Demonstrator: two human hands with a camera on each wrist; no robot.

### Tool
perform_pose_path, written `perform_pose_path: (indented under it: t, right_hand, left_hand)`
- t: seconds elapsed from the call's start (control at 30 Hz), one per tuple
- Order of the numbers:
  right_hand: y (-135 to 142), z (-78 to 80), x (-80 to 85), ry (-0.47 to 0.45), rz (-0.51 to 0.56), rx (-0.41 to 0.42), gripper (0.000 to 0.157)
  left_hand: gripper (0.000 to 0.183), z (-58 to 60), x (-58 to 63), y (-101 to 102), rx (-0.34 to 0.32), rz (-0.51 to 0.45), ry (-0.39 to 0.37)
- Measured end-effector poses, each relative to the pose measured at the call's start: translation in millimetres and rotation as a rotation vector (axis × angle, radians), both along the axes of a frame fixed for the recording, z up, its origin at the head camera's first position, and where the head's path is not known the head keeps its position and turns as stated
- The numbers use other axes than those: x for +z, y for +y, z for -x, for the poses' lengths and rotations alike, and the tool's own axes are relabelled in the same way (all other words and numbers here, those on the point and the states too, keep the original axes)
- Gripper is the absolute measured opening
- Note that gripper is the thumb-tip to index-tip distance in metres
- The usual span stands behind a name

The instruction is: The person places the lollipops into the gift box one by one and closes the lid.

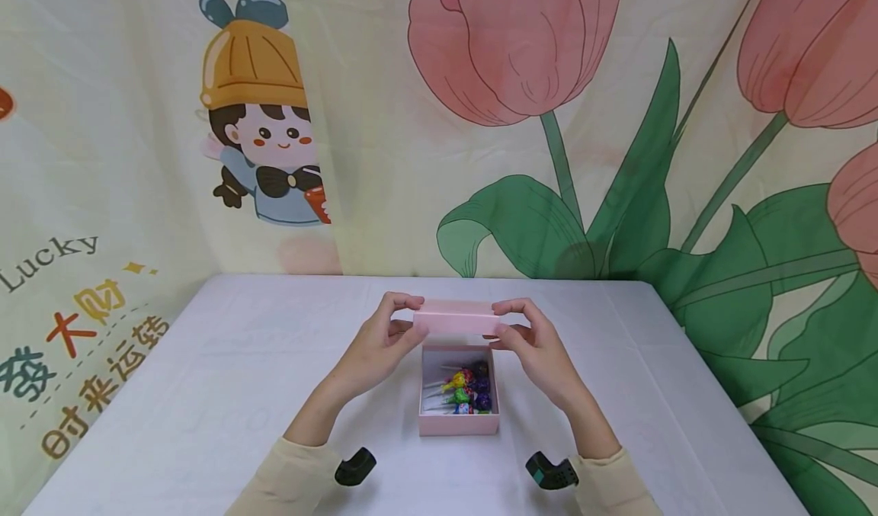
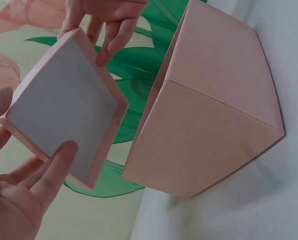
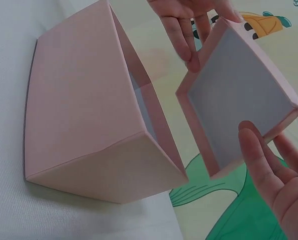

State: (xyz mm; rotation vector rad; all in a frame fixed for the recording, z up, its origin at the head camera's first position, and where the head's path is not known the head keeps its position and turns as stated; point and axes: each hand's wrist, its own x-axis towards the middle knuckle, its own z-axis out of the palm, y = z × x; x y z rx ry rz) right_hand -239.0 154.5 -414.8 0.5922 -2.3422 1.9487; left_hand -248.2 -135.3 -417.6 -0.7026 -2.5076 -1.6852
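Note:
A pink box lid [image 1: 456, 322] is held up above the far side of an uncovered pink box [image 1: 458, 424]. My left hand [image 1: 384, 342] grips the lid's left end and my right hand [image 1: 538, 352] its right end, thumbs and fingers around the edges. The lid's pale grey inside [image 2: 63, 95] shows in the left wrist view, apart from the box. Inside the box lie several lollipops [image 1: 461, 386] in colourful and dark wrappers, their white sticks pointing left. From the right wrist view the box's side wall [image 3: 83, 95] hides the lollipops.
The box stands on a white-covered table [image 1: 274, 348]. A curtain [image 1: 370, 120] printed with tulips and a cartoon figure hangs behind the table's far edge. Dark wrist cameras [image 1: 355, 467] sit by both cream sleeves [image 1: 291, 474].

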Motion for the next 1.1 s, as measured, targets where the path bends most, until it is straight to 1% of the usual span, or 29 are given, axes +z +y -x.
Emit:
perform_pose_path:
  t: [0.23, 0.43, 0.53, 0.63, 0.73, 0.9, 1.1]
  right_hand:
    - [-1.4, -0.3, -0.5, 0.003, -0.012, -0.017, 0.023]
    - [-2.8, -0.6, -0.5, -0.003, -0.01, -0.038, 0.019]
    - [-3.0, -0.5, -0.7, -0.014, -0.009, -0.049, 0.018]
    - [-3.0, -0.5, -0.6, -0.033, -0.015, -0.058, 0.019]
    - [-2.6, -0.9, -0.2, -0.06, -0.026, -0.064, 0.023]
    - [-1.9, -0.8, 0.0, -0.099, -0.041, -0.069, 0.033]
    - [-2.3, 1.1, -1.1, -0.11, -0.049, -0.063, 0.048]
  left_hand:
    - [0.026, 1.9, -0.9, -0.7, 0.003, -0.039, 0.022]
    - [0.019, 2.6, -0.8, -1.5, 0.0, -0.052, 0.023]
    - [0.018, 2.2, -0.7, -1.6, -0.003, -0.056, 0.024]
    - [0.024, 1.3, -0.2, -1.5, -0.012, -0.065, 0.021]
    - [0.035, 1.0, -0.1, -1.4, -0.017, -0.067, 0.011]
    - [0.05, 1.0, -0.4, -1.4, -0.018, -0.07, -0.022]
    - [0.066, 1.7, 0.2, -1.0, -0.036, -0.104, -0.062]
